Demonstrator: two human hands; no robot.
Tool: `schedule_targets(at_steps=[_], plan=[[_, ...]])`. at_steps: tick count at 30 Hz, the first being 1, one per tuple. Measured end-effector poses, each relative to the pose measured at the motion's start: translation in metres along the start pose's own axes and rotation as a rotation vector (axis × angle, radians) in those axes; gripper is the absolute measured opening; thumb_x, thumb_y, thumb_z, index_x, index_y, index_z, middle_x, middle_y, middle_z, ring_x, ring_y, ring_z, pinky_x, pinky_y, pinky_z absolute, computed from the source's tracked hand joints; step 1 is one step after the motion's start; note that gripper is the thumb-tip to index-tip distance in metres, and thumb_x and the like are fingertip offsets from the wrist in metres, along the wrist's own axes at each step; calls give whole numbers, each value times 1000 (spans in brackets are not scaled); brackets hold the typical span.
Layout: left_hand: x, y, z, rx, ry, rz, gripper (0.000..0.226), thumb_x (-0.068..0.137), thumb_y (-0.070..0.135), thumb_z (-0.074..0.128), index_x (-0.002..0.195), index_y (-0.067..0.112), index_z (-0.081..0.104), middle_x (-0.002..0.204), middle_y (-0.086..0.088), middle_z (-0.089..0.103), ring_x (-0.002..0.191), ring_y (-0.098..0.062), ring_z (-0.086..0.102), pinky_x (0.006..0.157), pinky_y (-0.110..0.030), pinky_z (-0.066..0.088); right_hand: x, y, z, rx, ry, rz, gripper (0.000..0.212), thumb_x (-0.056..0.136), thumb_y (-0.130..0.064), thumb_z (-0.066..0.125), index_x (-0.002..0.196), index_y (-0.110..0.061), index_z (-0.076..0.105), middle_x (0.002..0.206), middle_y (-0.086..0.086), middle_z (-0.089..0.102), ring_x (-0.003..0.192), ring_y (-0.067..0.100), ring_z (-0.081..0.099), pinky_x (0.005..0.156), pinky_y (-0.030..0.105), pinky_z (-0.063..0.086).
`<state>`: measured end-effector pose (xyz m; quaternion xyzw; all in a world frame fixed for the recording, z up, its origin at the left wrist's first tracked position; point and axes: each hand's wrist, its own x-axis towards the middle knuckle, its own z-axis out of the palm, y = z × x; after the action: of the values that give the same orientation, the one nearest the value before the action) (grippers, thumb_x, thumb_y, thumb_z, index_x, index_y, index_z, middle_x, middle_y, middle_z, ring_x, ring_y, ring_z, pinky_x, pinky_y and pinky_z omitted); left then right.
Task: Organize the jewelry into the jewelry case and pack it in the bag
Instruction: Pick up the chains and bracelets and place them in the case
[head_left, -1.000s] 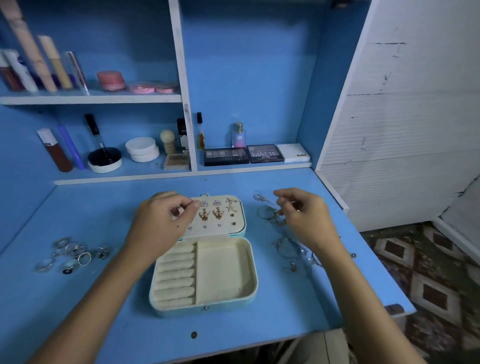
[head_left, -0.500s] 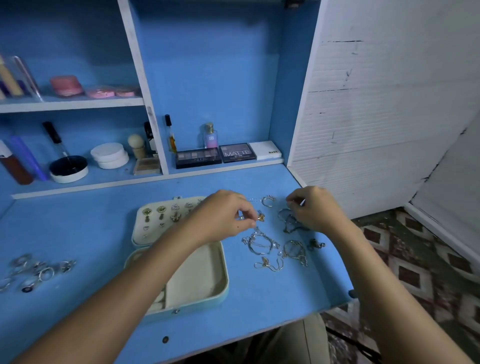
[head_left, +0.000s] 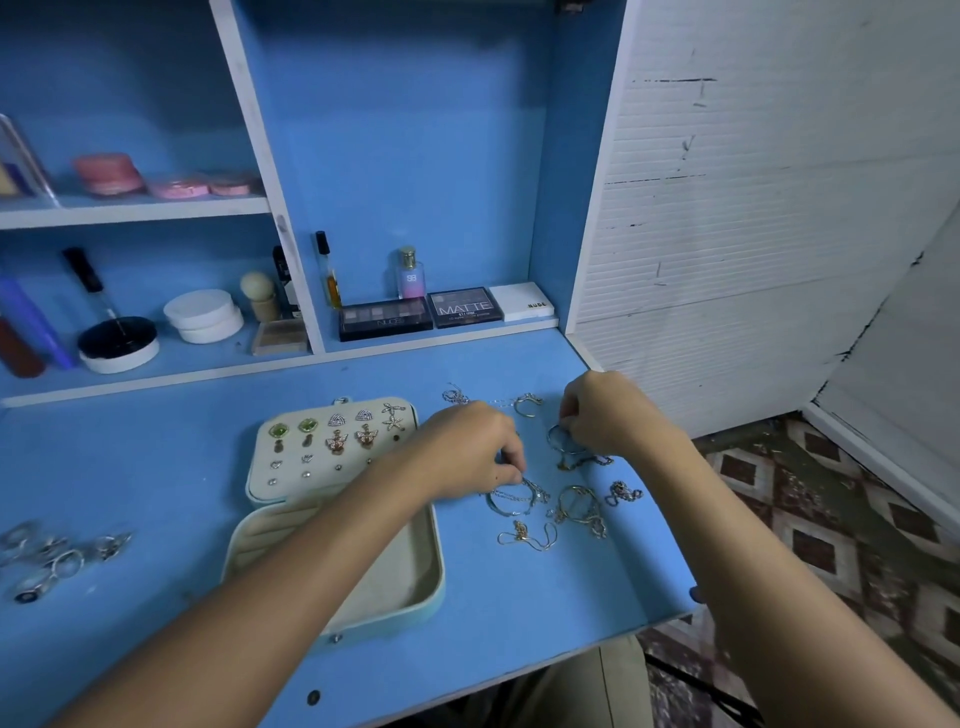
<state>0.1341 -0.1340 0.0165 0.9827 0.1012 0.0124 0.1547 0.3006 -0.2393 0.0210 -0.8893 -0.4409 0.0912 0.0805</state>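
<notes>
1. Left hand (head_left: 470, 449): fingers curled, pinching a thin silver chain bracelet (head_left: 511, 499) on the blue desk (head_left: 156, 467).
2. Right hand (head_left: 605, 413): fingertips pinching a silver ring-shaped piece (head_left: 558, 439).
3. Open pale-green jewelry case (head_left: 415, 597): just left of left-hand grip, beneath forearm.

Pale blue hinged jewelry case (head_left: 415, 605) lies open; tangled silver and gold chains (head_left: 566, 506) at its 3 o'clock.
</notes>
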Motion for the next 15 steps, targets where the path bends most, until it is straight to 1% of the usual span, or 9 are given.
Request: schedule_targets(at_steps=[3, 6, 9, 11, 12, 15], plan=[[1, 0, 2, 12, 12, 4, 10, 91, 31, 67, 93, 28, 76, 89, 15, 63, 86, -6, 57, 70, -24, 38, 2, -4, 1, -71, -36, 4, 15, 88, -14, 59, 99, -10, 69, 96, 8, 68, 85, 26, 66, 66, 33, 56], [1, 1, 4, 39, 17, 13, 9, 92, 29, 64, 91, 29, 73, 92, 12, 64, 91, -10, 58, 73, -27, 43, 2, -9, 2, -174, -72, -22, 19, 90, -20, 61, 101, -6, 62, 94, 7, 60, 79, 24, 56, 58, 29, 43], [0, 1, 5, 54, 8, 20, 9, 93, 26, 61, 91, 27, 70, 93, 10, 62, 91, -13, 58, 78, -34, 50, 1, -13, 5, -262, -85, -39, 17, 93, -18, 60, 103, -5, 53, 98, 8, 52, 82, 24, 52, 61, 29, 40], [0, 1, 6, 56, 5, 26, 10, 93, 25, 60, 94, 26, 70, 96, 10, 61, 92, -14, 58, 78, -35, 50, 2, -15, 7, -293, -97, -43, 13, 94, -10, 58, 99, -7, 47, 99, 8, 49, 83, 24, 50, 61, 29, 38], [0, 0, 6, 59, 4, 29, 11, 93, 26, 60, 95, 26, 70, 97, 10, 61, 92, -14, 58, 78, -35, 50, 3, -16, 7, -307, -113, -42, 12, 93, -8, 57, 96, -8, 46, 97, 7, 48, 81, 23, 50, 60, 29, 38], [0, 0, 6, 69, 1, 36, 13, 94, 25, 59, 100, 27, 70, 99, 10, 61, 94, -14, 58, 77, -33, 49, 7, -18, 2, -335, -156, -53, 23, 93, -9, 57, 77, -11, 41, 79, 2, 44, 62, 15, 43, 49, 25, 33]])
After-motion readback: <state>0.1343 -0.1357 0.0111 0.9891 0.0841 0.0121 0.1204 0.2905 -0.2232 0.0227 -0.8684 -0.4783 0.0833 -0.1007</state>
